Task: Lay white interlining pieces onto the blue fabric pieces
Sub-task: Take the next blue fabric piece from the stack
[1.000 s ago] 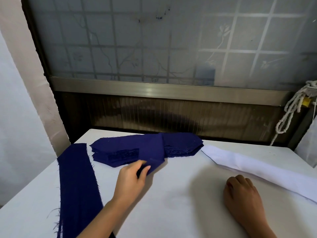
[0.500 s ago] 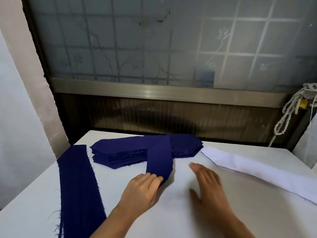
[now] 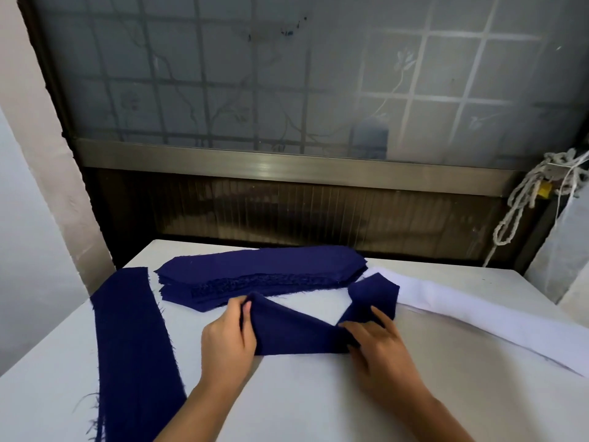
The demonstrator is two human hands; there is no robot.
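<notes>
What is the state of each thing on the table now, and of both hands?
Blue piece, left end raised, right end folded, not yet flat.
Left hand, pinches the piece's left end.
Right hand, on the piece's bend; grip unclear.
Blue stack, piled flat.
Blue strip, flat, bare.
White interlining, flat, untouched.

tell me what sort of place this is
Probably a small tailoring or garment workroom: a stack of cut dark blue fabric pieces and a long white interlining strip lie on a white work table, and the left hand grips one loose blue piece.
</notes>
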